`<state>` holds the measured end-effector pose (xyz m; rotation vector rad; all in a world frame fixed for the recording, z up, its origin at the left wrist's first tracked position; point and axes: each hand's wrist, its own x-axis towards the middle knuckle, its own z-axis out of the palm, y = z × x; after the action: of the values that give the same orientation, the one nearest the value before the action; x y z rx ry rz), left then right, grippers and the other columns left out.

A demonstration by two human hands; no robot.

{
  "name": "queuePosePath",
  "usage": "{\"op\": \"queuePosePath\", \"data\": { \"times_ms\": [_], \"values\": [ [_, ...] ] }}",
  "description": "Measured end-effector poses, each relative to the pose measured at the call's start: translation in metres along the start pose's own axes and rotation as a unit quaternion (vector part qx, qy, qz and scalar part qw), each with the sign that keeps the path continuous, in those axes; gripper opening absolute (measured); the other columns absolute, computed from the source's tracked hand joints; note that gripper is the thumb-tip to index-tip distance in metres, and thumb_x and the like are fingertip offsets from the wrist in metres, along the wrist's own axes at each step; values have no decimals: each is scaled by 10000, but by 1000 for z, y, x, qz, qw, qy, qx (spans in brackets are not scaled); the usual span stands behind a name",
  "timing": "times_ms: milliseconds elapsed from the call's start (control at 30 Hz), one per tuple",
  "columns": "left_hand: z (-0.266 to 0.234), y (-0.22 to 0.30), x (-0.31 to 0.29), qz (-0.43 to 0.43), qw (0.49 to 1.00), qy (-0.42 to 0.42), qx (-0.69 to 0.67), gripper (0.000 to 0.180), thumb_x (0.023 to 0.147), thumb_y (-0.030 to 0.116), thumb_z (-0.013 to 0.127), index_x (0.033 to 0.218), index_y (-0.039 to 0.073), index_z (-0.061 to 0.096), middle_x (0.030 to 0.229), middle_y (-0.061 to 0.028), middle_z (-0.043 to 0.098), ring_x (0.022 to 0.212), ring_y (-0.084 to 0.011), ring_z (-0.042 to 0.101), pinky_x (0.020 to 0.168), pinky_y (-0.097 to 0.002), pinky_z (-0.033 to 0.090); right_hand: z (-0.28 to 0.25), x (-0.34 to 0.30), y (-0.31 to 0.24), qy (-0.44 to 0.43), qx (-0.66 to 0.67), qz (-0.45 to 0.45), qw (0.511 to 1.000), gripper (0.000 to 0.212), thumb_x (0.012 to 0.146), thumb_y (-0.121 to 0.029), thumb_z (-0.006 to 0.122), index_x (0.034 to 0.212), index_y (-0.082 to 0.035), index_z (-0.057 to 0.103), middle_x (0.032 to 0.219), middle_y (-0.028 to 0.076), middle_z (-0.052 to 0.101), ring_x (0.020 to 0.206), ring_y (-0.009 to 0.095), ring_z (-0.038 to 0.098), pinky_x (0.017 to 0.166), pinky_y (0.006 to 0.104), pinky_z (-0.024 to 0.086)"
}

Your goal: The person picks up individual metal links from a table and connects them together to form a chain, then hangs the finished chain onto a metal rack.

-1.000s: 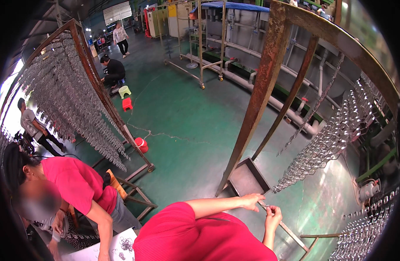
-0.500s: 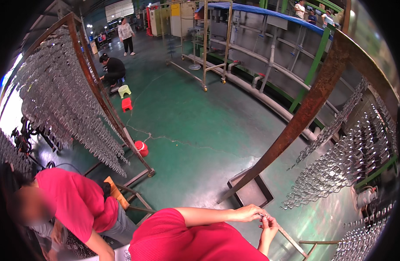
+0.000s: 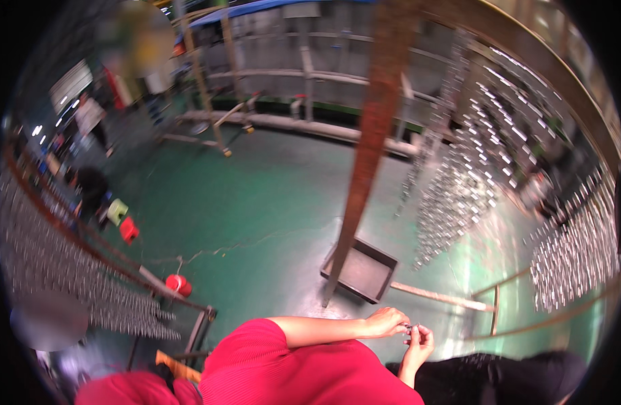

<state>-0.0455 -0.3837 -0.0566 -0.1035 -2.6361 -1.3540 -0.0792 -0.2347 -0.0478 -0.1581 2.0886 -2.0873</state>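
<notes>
In front of my red shirt, my left hand [image 3: 388, 322] reaches in from the left with its fingers pinched together. My right hand [image 3: 420, 342] comes up from below, its fingertips meeting those of the left. Between them is a small metal piece [image 3: 409, 329], mostly covered by fingers and too small to tell its kind. Both hands are closed around it, held in the air above the floor.
Metal hooks [image 3: 459, 209] hang in rows from a rusty frame [image 3: 374, 121] at the right. A dark tray [image 3: 364, 270] lies on the green floor by its post. More hanging metal pieces [image 3: 74, 277] and a co-worker's red sleeve [image 3: 131, 390] are at the left.
My view has swung to the right, so the surroundings shift left and blur. More hanging hooks show at the right. Both hands stay together with the small metal piece between their fingertips.
</notes>
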Motion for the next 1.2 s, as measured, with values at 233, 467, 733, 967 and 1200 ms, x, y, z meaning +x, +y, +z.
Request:
{"op": "queuePosePath", "data": {
  "times_ms": [233, 467, 733, 967, 1200],
  "values": [
    [68, 54, 17, 179, 971, -147, -52, 193, 813, 167, 635, 950, 32, 661, 907, -157, 657, 833, -337, 633, 728, -412, 507, -68, -73, -1, 250, 49, -31, 967, 110, 842, -42, 642, 934, 7, 610, 856, 51, 621, 734, 105, 608, 532, 209, 492],
    [130, 148, -13, 249, 892, -377, -16, 206, 822, 99, 646, 989, -21, 637, 831, -161, 636, 625, -237, 631, 585, -328, 517, -119, -169, -2, 490, 26, -87, 867, 97, 818, -32, 635, 899, 21, 640, 841, 94, 645, 763, 142, 647, 581, 245, 521],
    [229, 220, -62, 373, 722, -581, -38, 254, 805, 76, 643, 1049, 4, 631, 814, -126, 632, 644, -237, 597, 596, -339, 478, -167, -272, -14, 713, 35, -126, 689, 77, 822, -23, 630, 896, -4, 627, 871, 59, 622, 748, 120, 632, 570, 238, 522],
    [330, 305, -118, 423, 576, -689, -125, 213, 836, 54, 583, 1039, 34, 647, 845, -144, 642, 623, -226, 588, 602, -312, 475, -187, -352, -11, 868, -55, -52, 491, 70, 819, -22, 645, 886, -5, 636, 892, 62, 618, 743, 97, 590, 589, 216, 482],
    [410, 384, -203, 441, 478, -722, -235, 178, 847, 47, 561, 993, 38, 663, 843, -146, 652, 645, -238, 608, 595, -319, 481, -195, -400, -31, 941, -63, -36, 330, 77, 815, 13, 645, 890, 7, 626, 924, 73, 604, 787, 94, 568, 611, 193, 459]
  ]
}}
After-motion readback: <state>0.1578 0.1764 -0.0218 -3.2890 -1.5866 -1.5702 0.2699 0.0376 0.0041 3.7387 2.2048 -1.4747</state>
